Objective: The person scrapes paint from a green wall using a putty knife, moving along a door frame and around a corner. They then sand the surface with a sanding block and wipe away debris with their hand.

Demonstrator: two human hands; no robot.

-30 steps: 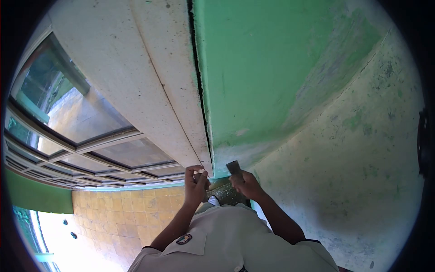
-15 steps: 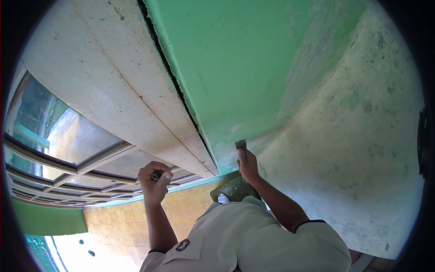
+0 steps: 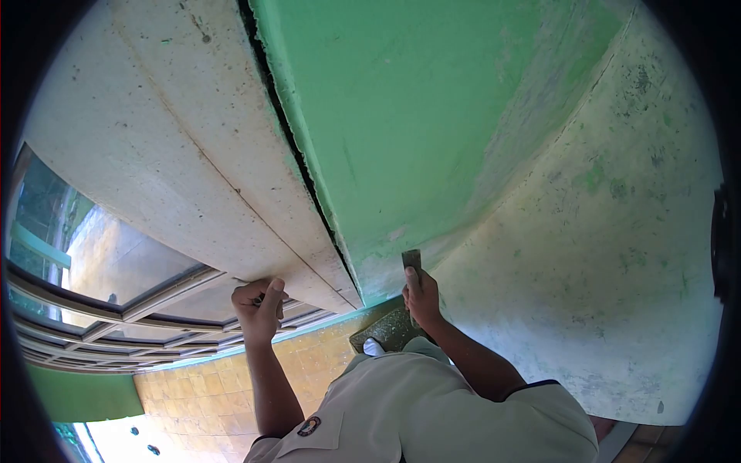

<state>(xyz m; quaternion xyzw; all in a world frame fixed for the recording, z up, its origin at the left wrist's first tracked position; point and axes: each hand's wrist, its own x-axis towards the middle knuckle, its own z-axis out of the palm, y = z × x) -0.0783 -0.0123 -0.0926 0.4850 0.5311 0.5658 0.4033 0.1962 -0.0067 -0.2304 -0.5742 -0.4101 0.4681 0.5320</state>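
My right hand (image 3: 422,299) grips a scraper (image 3: 412,258), its flat dark blade pointing up, close to the lower end of the green wall (image 3: 378,147). My fingers cover its handle. My left hand (image 3: 258,309) is closed, thumb up, in front of the window frame and the pale wooden board. Something small and dark shows between its fingers, too covered to name. Scuffed, greyish patches mark the green wall where it meets the whitish wall (image 3: 587,285).
A pale board (image 3: 193,131) runs alongside the green wall, with a dark gap between them. Glass window panes (image 3: 131,247) are at left. Below me are yellow tiles (image 3: 208,393) and a dark speckled platform (image 3: 394,330) under my foot.
My view has shifted slightly. The scraper appears a little lower, its blade more upright. My left hand has turned, so the dark round end seen earlier is now mostly covered.
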